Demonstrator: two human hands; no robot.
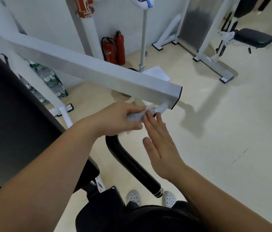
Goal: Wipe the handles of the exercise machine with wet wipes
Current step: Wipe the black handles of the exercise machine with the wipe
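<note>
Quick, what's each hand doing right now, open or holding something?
Left hand: closed, gripping the wet wipe around the handle.
Right hand: open, fingers straight, fingertips at the wet wipe, holding nothing.

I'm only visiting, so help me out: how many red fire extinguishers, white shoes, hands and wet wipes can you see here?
red fire extinguishers: 2
white shoes: 2
hands, left hand and right hand: 2
wet wipe: 1
Total: 7
</note>
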